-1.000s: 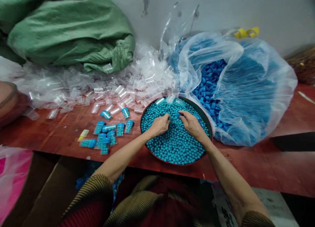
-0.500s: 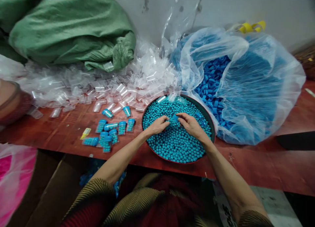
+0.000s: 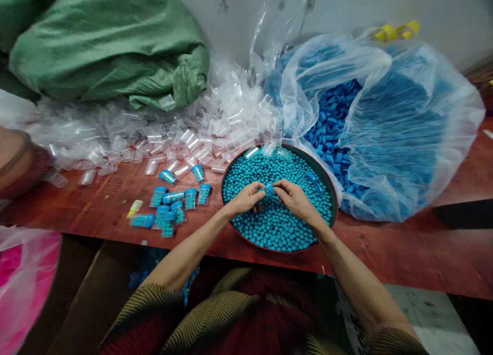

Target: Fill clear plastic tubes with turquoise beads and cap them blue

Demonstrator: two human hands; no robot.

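Note:
Both hands meet over a round tray (image 3: pixel 334 206) full of small teal beads (image 3: pixel 277 231). My left hand (image 3: pixel 249 198) is closed on a small clear cup of beads, partly hidden by the fingers. With closed fingertips my right hand (image 3: pixel 291 195) grips a blue cap (image 3: pixel 270 189) at the cup's mouth. Left of the tray lie several filled cups with blue caps (image 3: pixel 190 199). A few clear cups (image 3: pixel 252 152) and some blue caps (image 3: pixel 314 180) rest on the beads inside the tray.
Behind is a heap of clear cups (image 3: pixel 154 139) under a green sack (image 3: pixel 108 47). A translucent bag (image 3: pixel 416 139) of blue caps (image 3: pixel 333 124) stands right of the tray. A yellow tag (image 3: pixel 134 208) lies at the left, and a dark strip (image 3: pixel 466 214) at the right.
My right hand has moved slightly left and down, bringing the blue cap from a little apart to the cup in my left hand. The view has shifted slightly.

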